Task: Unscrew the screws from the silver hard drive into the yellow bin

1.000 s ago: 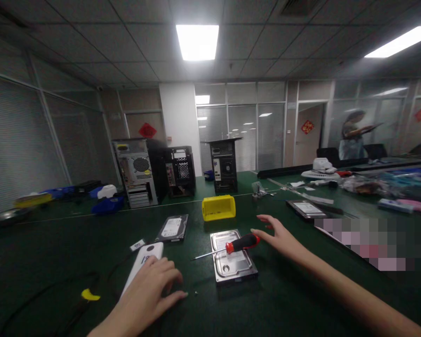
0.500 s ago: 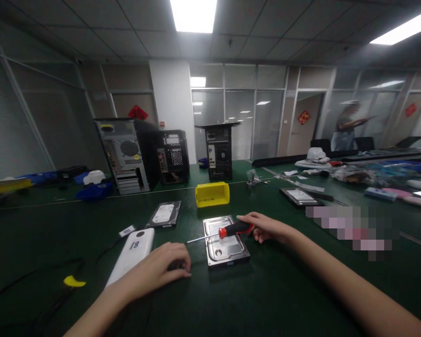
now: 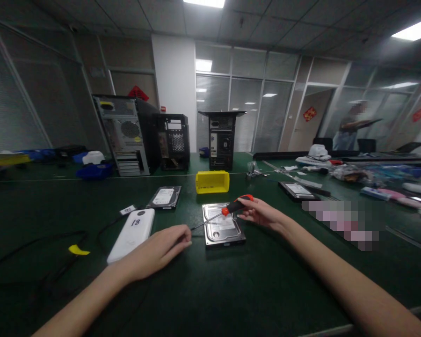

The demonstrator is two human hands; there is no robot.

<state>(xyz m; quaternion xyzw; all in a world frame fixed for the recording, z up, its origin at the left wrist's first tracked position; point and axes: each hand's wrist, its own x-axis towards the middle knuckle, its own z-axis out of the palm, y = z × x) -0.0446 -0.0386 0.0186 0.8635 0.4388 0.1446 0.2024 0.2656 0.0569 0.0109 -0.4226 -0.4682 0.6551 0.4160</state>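
The right hand (image 3: pixel 257 211) pinches a red-and-black-handled metal screwdriver (image 3: pixel 233 206) slanting over a silver rectangular hard drive (image 3: pixel 227 232) on the dark green tabletop (image 3: pixel 266 290). The left hand (image 3: pixel 168 245), fingers curled nearly closed, meets the tip; whether it grips anything cannot be told. Handling the shaft seems to call for steady alignment. A gap separates the drive's far edge from the yellow plastic bin (image 3: pixel 212 183).

Shiny metal hard drive (image 3: pixel 219 232), smooth glossy white plastic power bank (image 3: pixel 135 235), yellow plastic bin (image 3: pixel 212 182).
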